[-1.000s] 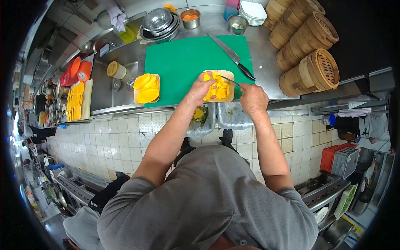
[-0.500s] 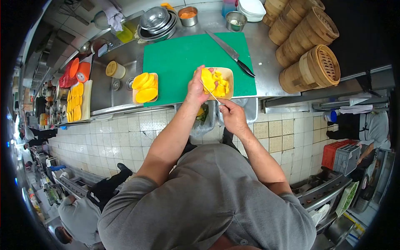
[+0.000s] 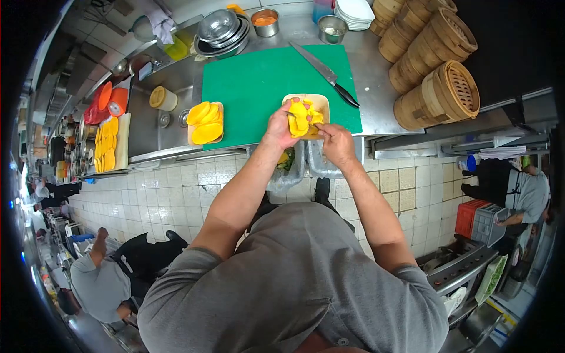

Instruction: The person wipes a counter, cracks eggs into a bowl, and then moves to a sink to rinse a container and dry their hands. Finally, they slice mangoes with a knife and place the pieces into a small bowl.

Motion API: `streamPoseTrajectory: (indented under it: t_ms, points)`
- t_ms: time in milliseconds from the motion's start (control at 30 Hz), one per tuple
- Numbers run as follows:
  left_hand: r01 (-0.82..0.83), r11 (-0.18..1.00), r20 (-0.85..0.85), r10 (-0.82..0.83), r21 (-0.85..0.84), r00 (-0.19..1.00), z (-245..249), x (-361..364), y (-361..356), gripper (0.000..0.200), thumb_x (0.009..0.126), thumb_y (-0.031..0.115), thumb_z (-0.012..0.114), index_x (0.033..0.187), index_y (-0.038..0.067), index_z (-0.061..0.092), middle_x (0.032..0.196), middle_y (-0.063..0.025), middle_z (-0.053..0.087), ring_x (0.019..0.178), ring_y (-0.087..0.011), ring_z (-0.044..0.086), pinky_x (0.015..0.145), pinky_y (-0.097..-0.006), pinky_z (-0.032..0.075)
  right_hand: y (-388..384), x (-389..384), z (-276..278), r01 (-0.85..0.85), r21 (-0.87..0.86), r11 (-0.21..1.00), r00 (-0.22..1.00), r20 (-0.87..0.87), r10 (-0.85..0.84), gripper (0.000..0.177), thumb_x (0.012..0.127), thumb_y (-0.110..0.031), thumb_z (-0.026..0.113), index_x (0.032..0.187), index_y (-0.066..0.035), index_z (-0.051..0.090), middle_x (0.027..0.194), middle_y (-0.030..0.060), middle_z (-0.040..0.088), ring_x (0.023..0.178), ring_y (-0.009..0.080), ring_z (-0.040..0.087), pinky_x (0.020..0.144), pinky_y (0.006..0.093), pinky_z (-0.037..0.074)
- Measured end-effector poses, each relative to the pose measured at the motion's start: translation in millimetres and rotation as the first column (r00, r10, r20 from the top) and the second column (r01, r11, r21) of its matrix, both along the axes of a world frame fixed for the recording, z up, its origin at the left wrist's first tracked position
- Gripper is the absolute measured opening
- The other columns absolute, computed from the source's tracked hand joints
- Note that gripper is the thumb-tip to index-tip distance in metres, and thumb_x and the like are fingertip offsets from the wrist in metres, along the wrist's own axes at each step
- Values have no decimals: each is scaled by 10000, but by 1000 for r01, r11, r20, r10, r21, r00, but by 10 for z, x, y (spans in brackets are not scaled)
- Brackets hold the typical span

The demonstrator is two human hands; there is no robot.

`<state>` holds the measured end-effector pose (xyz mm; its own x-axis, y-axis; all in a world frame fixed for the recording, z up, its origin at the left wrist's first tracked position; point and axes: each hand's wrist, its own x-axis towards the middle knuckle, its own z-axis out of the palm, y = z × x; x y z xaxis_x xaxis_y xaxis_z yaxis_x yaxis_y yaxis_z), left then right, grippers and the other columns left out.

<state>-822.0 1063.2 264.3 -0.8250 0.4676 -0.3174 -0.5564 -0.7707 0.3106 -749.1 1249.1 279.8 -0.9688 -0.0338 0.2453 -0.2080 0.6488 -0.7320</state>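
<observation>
Over the right-hand tray (image 3: pixel 323 104), my left hand (image 3: pixel 281 126) holds a yellow mango piece (image 3: pixel 299 119), its fingers wrapped round it. More yellow pieces lie in that tray. My right hand (image 3: pixel 338 144) is closed on a thin utensil, whose tip reaches the yellow pieces; its exact shape is hard to make out. The tray rests at the front edge of a green cutting board (image 3: pixel 253 85). To the left, another tray (image 3: pixel 220 133) holds several mango halves (image 3: pixel 205 122). A knife (image 3: pixel 324 71) with a black handle lies across the board's right side.
Bamboo steamers (image 3: pixel 436 96) stand at the right, metal bowls (image 3: pixel 219 29) at the back left. A sink (image 3: pixel 141 126) adjoins the board's left. Bins (image 3: pixel 321 159) sit below the counter edge. Co-workers are at lower left (image 3: pixel 103 282) and right (image 3: pixel 527 191).
My right hand has moved slightly right and up, and the utensil has swung flatter. The mango piece has turned in my left hand. The co-worker at lower left has shifted, with an arm now raised.
</observation>
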Motion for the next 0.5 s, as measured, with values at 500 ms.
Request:
streamPoseTrajectory:
  t_ms: [500]
  points:
    - [40,999,67,-38,-19,997,46,63,27,390,1109,497,407,1212,165,583,1167,-83,681,978,-254,663,622,-308,541,-63,-195,294,91,258,962,983,131,-128,177,906,-150,684,1053,-154,782,908,142,713,884,359,705,751,484,571]
